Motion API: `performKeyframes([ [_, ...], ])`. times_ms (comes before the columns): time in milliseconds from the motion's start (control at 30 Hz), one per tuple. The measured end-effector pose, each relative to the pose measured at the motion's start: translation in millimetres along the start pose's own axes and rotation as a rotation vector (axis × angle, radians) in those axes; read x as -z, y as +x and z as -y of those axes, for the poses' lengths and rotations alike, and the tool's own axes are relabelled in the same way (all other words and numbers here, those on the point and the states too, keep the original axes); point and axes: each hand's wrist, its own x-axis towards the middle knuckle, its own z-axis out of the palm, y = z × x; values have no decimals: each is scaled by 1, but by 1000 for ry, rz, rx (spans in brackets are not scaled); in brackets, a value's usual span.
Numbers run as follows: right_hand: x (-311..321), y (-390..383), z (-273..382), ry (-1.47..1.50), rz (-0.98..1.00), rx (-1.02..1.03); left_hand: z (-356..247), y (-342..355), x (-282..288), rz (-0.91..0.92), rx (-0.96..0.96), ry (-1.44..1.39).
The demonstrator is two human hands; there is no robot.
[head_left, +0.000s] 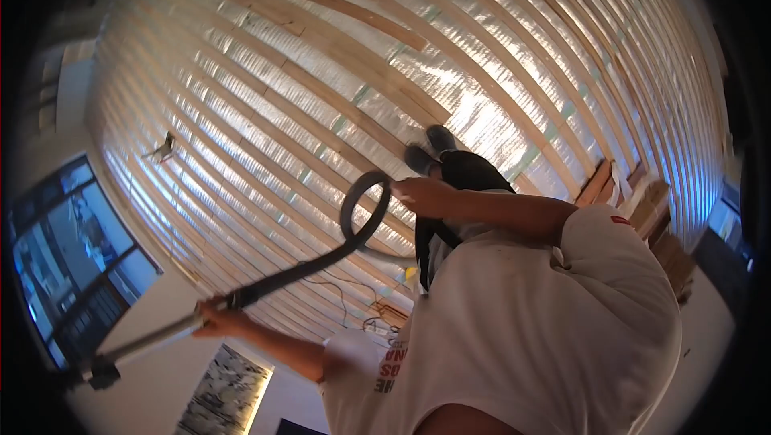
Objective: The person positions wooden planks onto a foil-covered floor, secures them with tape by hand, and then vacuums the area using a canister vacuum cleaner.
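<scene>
A dark flexible hose (313, 269), like a vacuum cleaner's, curls into a loop in front of my body. It joins a silvery metal tube (152, 343) that slants out to the lower left and ends in a black fitting (102, 372). My left hand (221, 318) is wrapped round the joint of tube and hose, the arm stretched out. At the loop's right side, my right hand (414, 194) is closed on the hose; its fingers are somewhat blurred. A greyer stretch of hose (385, 256) runs from the loop behind my clothing.
Parallel wooden battens (277, 142) cover the floor over silvery foil (490, 126). My dark shoes (430, 150) stand among them. Loose planks (337, 13) lie across the battens. Stacked boards (650, 218) are at right, cables (345, 286) near the hose, and a window (80, 250) at left.
</scene>
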Motion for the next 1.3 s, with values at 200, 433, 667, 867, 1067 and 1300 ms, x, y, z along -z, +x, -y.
performKeyframes([
  [200,48,-76,-132,-189,-109,-672,18,65,-20,364,-10,533],
  [433,-34,-89,-176,-1,-478,-1282,208,59,-160,1140,340,820],
  [667,-65,-22,-85,182,-348,-1292,424,2,-112,1722,590,778],
  [867,-92,-43,-132,195,-223,-1203,398,-34,-136,1105,1323,702],
  [1067,-71,7,-364,-85,-115,-770,393,-27,-226,942,1009,984],
  [1300,22,311,-663,-357,-402,-705,568,-84,-321,773,856,925],
])
